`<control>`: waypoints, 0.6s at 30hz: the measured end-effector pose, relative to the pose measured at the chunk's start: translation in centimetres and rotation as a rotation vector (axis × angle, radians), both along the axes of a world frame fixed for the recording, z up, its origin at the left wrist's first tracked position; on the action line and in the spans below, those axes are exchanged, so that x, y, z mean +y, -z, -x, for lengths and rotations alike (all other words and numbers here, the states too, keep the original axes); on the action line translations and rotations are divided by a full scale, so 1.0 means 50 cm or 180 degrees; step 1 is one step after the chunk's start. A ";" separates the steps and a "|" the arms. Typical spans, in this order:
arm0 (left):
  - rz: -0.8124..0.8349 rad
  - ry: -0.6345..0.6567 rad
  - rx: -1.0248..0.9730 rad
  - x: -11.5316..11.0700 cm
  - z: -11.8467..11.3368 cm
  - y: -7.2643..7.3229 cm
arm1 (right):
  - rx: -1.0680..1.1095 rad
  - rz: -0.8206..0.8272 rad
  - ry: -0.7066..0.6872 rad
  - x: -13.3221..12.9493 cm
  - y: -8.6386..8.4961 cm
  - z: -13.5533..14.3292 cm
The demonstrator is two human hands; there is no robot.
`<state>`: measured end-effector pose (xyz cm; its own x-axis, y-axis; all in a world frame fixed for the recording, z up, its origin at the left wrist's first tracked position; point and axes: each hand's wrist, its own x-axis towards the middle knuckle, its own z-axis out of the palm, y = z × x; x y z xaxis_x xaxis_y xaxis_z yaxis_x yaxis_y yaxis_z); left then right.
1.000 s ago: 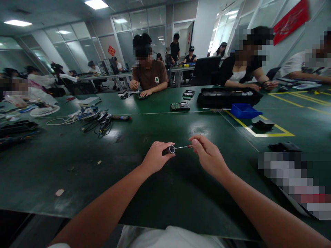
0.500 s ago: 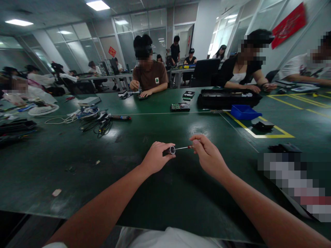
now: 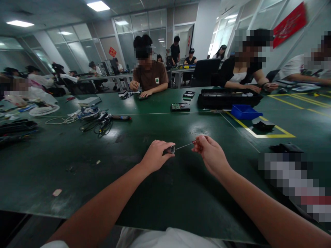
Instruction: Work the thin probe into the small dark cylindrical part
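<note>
Between the thumb and fingers of my left hand [image 3: 155, 156] is a small dark cylindrical part [image 3: 170, 149] with a pale ring at its end. That end faces right. My right hand [image 3: 210, 151] is closed round the handle of a screwdriver [image 3: 184, 146], whose thin metal shaft slopes down to the left. The shaft's tip is at the ringed end of the part; whether it touches or goes inside I cannot tell. Both hands are raised over the green table [image 3: 144, 193].
Farther off are a circuit-board device [image 3: 180, 107], a long black casing [image 3: 229, 99] and a blue tray [image 3: 245, 112]. Tangled cables [image 3: 99, 124] lie at left, a black part [image 3: 286, 148] at right. A person in brown [image 3: 151, 75] works across the table.
My right hand has turned and its fingers have curled tighter round the screwdriver handle. The shaft slopes more steeply, handle end higher. My left hand has barely moved.
</note>
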<state>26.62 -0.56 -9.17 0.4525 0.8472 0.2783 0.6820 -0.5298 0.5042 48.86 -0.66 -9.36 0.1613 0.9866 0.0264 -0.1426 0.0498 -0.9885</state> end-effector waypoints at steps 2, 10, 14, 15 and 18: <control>0.0031 -0.0016 -0.0015 0.000 0.000 0.002 | -0.0111 -0.0145 -0.0035 -0.005 -0.001 0.004; 0.0074 -0.0013 -0.0097 -0.002 -0.002 0.008 | -0.0598 -0.0473 -0.0199 -0.020 -0.013 0.012; 0.0074 -0.0028 -0.0169 -0.002 -0.001 0.011 | -0.0893 -0.0549 -0.0196 -0.024 -0.015 0.010; 0.0074 -0.0036 -0.0186 -0.002 -0.001 0.012 | -0.0967 -0.0566 -0.0177 -0.025 -0.017 0.009; 0.0052 -0.0047 -0.0212 -0.002 0.001 0.012 | -0.1351 -0.0619 -0.0098 -0.033 -0.030 0.005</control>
<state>26.59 -0.67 -9.77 0.4207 0.8584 0.2933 0.6543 -0.5111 0.5573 48.63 -2.33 -7.86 0.0669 0.9609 0.2685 0.2681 0.2419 -0.9325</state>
